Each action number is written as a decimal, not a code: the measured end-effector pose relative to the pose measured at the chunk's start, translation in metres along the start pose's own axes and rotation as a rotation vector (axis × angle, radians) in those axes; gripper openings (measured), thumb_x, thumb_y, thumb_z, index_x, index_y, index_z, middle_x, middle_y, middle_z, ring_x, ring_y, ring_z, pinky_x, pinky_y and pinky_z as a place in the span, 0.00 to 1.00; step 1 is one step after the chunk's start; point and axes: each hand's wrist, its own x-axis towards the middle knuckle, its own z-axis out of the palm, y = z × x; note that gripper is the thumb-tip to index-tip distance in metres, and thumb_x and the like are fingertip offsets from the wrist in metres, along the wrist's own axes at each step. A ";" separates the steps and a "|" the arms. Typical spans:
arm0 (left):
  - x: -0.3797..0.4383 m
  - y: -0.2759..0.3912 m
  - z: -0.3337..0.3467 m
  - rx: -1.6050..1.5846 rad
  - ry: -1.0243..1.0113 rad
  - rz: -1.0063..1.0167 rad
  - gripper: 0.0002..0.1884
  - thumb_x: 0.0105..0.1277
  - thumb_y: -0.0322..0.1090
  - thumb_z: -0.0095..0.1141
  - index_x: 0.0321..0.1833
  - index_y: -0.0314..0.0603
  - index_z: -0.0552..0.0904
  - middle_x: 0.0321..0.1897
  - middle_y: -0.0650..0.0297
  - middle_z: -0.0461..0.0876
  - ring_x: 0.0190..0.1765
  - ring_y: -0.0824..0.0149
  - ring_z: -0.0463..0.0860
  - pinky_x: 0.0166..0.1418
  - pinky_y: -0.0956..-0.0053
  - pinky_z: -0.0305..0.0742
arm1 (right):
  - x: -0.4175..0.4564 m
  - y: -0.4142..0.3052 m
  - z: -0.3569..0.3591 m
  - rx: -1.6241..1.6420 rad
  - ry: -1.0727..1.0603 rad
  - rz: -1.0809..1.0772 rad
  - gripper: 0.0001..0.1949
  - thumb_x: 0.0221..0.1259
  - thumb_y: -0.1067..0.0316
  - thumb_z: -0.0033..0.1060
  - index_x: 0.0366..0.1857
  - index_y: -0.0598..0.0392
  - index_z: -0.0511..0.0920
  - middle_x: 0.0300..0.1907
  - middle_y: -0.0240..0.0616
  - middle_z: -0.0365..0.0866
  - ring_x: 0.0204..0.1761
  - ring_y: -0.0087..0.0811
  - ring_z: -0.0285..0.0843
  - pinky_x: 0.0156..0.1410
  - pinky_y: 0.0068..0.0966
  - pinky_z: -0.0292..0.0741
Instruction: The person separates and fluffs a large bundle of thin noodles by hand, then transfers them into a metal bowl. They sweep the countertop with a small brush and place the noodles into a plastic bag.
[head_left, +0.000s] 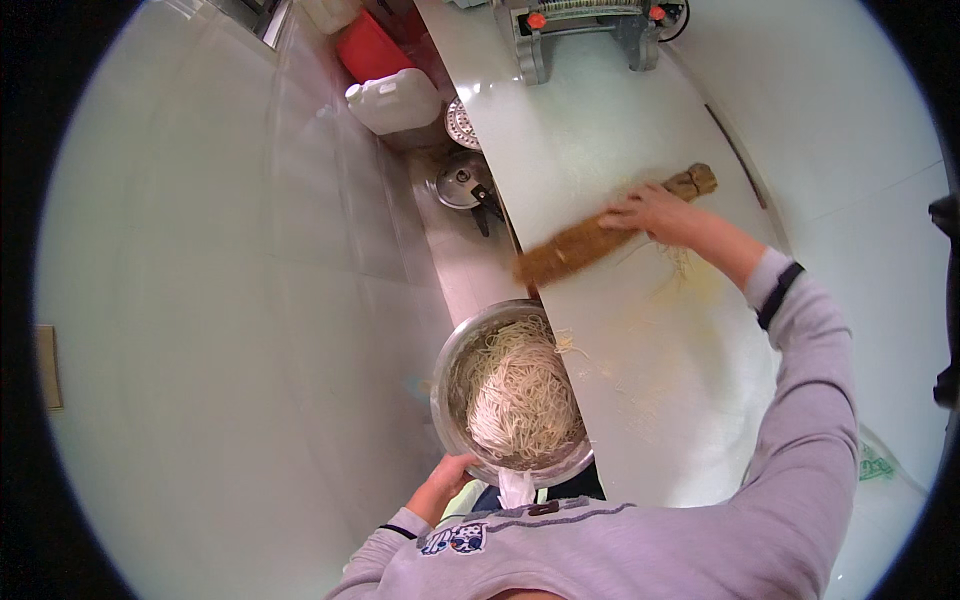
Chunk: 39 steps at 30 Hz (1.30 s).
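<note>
My right hand (654, 214) grips a brown natural-fibre hand broom (576, 250) with a bound handle end, lying slantwise across the white worktop (559, 142). The broom looks blurred, and its bristle end reaches the worktop's left edge. Under that edge, a large metal basin (444, 375) is partly tucked, heaped with thin pale noodles (519, 394). At the basin's lower left rim, my left hand (450, 475) holds on, its fingers partly hidden. Stray noodle strands (679, 262) lie close to my right hand, and more scraps sit on the worktop edge above the basin.
A noodle machine (589, 30) with orange knobs stands at the worktop's far end. On the floor to the left are a pressure cooker lid (461, 182), a perforated metal plate (461, 124), a white plastic jug (397, 103) and a red container (373, 46). Walls rise on both sides.
</note>
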 end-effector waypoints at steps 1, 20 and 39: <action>-0.004 0.004 0.005 0.005 -0.001 -0.003 0.23 0.54 0.23 0.51 0.56 0.30 0.72 0.49 0.56 0.79 0.51 0.59 0.79 0.57 0.66 0.74 | -0.011 -0.006 -0.007 -0.001 0.001 0.014 0.40 0.49 0.81 0.57 0.66 0.26 0.61 0.69 0.25 0.59 0.63 0.43 0.63 0.69 0.45 0.60; 0.002 0.010 -0.015 0.191 -0.083 0.095 0.23 0.50 0.22 0.52 0.54 0.32 0.72 0.45 0.57 0.79 0.45 0.60 0.80 0.45 0.69 0.76 | -0.075 -0.043 0.029 0.012 0.225 0.306 0.40 0.48 0.80 0.57 0.68 0.31 0.58 0.68 0.29 0.60 0.59 0.44 0.68 0.63 0.45 0.66; -0.014 0.045 0.006 0.227 -0.067 0.015 0.21 0.52 0.24 0.50 0.53 0.34 0.72 0.41 0.61 0.79 0.40 0.64 0.81 0.39 0.73 0.77 | -0.156 -0.103 0.055 0.345 0.482 0.750 0.37 0.44 0.79 0.55 0.64 0.32 0.64 0.64 0.27 0.66 0.53 0.45 0.72 0.56 0.42 0.72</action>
